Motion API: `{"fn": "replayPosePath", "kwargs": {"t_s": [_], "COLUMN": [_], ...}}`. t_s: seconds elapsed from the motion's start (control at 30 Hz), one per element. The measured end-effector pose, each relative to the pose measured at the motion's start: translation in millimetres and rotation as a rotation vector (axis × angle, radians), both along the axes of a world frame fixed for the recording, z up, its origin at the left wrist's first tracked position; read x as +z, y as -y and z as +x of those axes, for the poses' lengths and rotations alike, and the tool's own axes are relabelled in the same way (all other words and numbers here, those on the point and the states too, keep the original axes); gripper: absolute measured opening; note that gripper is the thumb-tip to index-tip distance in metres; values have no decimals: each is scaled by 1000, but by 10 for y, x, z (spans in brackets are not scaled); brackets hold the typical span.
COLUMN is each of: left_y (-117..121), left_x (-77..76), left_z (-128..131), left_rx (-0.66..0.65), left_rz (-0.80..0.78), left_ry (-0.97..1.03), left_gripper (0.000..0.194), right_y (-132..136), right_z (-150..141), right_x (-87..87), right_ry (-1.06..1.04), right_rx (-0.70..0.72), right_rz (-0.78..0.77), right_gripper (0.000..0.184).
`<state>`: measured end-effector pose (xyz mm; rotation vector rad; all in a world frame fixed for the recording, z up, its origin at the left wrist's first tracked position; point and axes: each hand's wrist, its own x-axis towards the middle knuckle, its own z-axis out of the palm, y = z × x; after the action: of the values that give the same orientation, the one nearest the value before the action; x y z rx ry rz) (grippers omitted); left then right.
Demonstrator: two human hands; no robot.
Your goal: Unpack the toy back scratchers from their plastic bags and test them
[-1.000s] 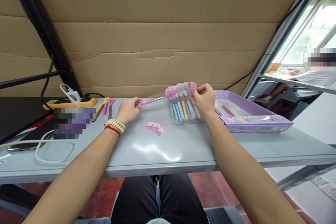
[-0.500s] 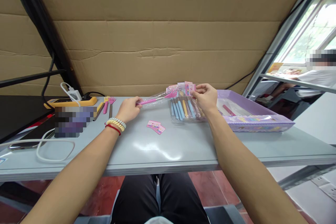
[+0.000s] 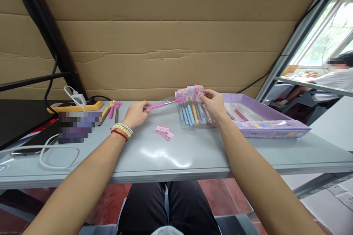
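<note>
1. The left hand [image 3: 136, 114] has its grip closed on the handle end of a pink claw-headed tool [image 3: 156, 106], which points right and slightly away over the bench [image 3: 171, 158]; clear film shows around it.
2. The right hand [image 3: 213, 103] has thumb and forefinger together on a pink card [image 3: 198, 96] at the far end of the packs, near the tool's head.
3. Compared with a second ago, that card sits more slanted; the left hand's hold looks the same.
4. Between the hands, toward the right, lies a bunch of film-wrapped tools [image 3: 189, 114] with blue, yellow and brown handles.
5. Nearer than these, two loose pink cards [image 3: 164, 132] overlap where they were before. Their print is too small for me to read.
6. Right of the right hand is an open purple box [image 3: 273, 130], its near wall printed with pictures, no wording legible; a dark pink tool [image 3: 241, 115] lies inside.
7. Left of the left hand, unwrapped claw-headed tools [image 3: 111, 112] lie in yellow, pink and brown.
</note>
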<state>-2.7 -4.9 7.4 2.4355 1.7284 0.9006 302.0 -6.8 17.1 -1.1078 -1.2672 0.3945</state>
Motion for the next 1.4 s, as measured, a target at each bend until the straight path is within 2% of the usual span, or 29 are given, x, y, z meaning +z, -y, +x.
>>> {"fn": "replayPosePath", "kwargs": {"t_s": [0.1, 0.33, 0.6, 0.7, 0.9, 1.0, 1.4], "left_y": [2, 3, 6, 13, 19, 14, 11], "left_x": [1, -1, 4, 9, 17, 14, 15], "left_z": [-3, -5, -8, -8, -3, -4, -1], "left_rx": [-2, 10, -19, -16, -5, 4, -9], "left_rz": [2, 10, 3, -2, -8, -5, 6], "left_ry": [5, -14, 1, 14, 17, 12, 17], "left_gripper": [29, 30, 28, 28, 28, 29, 31], "right_y": [-11, 8, 96, 112, 147, 157, 131], "right_z": [11, 56, 35, 19, -22, -29, -16], "right_x": [-12, 6, 61, 68, 98, 95, 71], "right_ry": [-19, -13, -63, -52, -125, -119, -49], "right_rx": [28, -50, -49, -12, 206, 248, 148], "right_rz": [-11, -61, -108, -102, -124, -119, -126], "right_gripper": [33, 40, 33, 32, 21, 19, 28]}}
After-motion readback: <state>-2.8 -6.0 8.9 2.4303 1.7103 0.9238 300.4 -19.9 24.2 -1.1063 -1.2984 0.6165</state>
